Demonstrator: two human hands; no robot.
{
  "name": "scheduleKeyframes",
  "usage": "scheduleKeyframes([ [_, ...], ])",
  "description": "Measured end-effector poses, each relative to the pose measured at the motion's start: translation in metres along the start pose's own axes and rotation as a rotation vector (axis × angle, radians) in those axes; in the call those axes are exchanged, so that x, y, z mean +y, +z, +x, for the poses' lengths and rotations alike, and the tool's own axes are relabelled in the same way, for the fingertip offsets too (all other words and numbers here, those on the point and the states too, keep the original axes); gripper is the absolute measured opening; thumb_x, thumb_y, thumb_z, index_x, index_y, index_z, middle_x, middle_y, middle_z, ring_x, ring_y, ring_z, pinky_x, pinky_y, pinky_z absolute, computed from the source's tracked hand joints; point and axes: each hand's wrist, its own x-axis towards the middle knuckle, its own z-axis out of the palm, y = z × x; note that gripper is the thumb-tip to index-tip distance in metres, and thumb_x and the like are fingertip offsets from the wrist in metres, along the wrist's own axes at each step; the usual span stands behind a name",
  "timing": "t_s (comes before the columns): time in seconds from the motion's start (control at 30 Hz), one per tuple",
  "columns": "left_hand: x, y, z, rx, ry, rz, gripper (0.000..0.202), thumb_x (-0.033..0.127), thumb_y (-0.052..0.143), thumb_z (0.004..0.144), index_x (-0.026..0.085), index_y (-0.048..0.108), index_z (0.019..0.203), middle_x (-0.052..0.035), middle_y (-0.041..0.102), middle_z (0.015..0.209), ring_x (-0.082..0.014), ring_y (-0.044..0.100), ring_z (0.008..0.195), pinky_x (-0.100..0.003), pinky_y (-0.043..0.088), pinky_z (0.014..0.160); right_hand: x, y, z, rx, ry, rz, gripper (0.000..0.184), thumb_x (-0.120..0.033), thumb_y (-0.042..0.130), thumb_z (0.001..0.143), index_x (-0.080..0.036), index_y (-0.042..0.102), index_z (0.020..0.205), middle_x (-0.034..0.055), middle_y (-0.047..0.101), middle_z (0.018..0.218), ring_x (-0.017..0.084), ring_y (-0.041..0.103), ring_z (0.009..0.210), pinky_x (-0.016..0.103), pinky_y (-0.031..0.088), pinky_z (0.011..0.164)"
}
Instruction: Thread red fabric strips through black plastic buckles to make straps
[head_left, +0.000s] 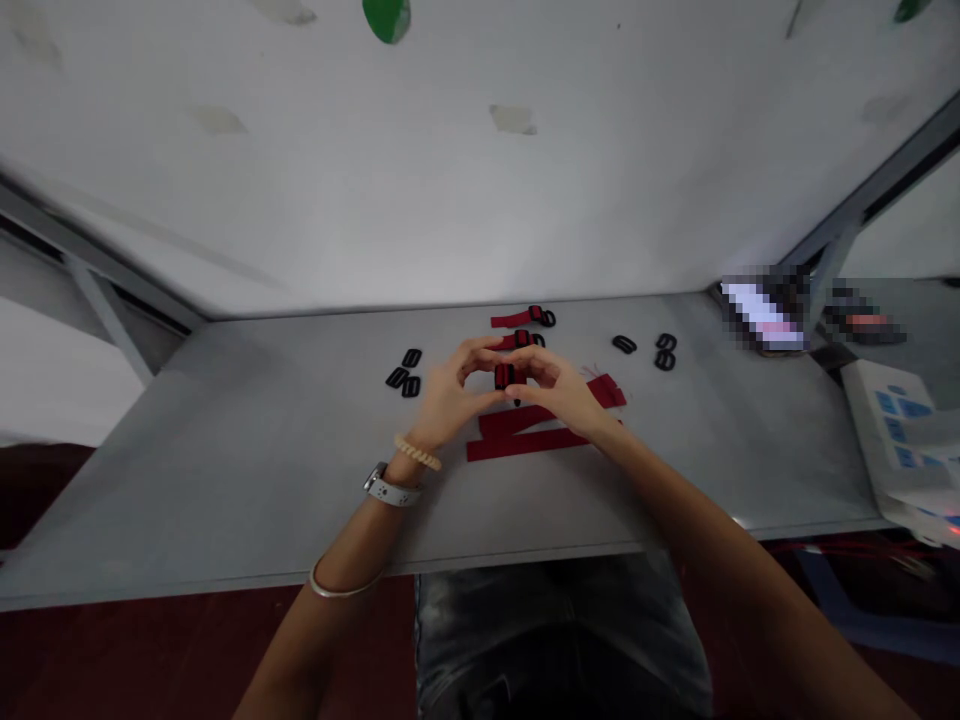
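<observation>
My left hand and my right hand meet over the middle of the table, fingertips closed on a black slide buckle with red webbing through it. Just in front of them lie loose red webbing strips, one with a frayed end. Behind my fingers is a red strap with black hardware, partly covered by my left hand. Farther back rests another short red strap fitted with a black buckle and ring. Several black slide buckles sit to the left of my left hand.
Right of my hands are black rings and a single black oval buckle. A lit, pixelated device lies at the back right. A white and blue box stands at the right edge. The white wall closes off the grey table's back.
</observation>
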Motion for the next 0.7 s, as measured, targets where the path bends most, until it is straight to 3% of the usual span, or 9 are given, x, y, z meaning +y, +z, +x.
scheduleKeyframes([
  [0.2,-0.002,0.005,0.0,-0.024,-0.005,-0.127,0.05,0.023,0.08,0.075,0.026,0.059,0.121,-0.0064,0.068,0.117,-0.0208,0.067,0.107,-0.041,0.054,0.099,0.004,0.001,-0.001,0.108,-0.109,-0.113,0.023,-0.024,0.069,0.078,-0.026,0.066,0.101,0.0017,0.067,0.098,0.018,0.061,0.089,0.036,0.049,0.083],
  [0.37,-0.002,0.006,0.001,-0.002,-0.049,-0.172,0.052,0.02,0.083,0.071,0.024,0.059,0.118,-0.0044,0.072,0.101,-0.0195,0.069,0.098,-0.041,0.055,0.095,0.0,0.001,-0.002,0.199,-0.223,-0.273,0.02,-0.021,0.07,0.077,-0.026,0.069,0.096,0.0047,0.065,0.111,0.021,0.059,0.109,0.043,0.045,0.099],
  [0.7,0.009,0.008,0.001,0.008,-0.027,-0.098,0.046,0.015,0.08,0.071,0.024,0.062,0.114,-0.0023,0.066,0.096,-0.0147,0.063,0.088,-0.033,0.055,0.088,-0.011,0.004,-0.006,0.165,-0.283,-0.257,0.019,-0.018,0.066,0.081,-0.026,0.067,0.098,0.0061,0.067,0.113,0.023,0.055,0.123,0.046,0.044,0.105],
])
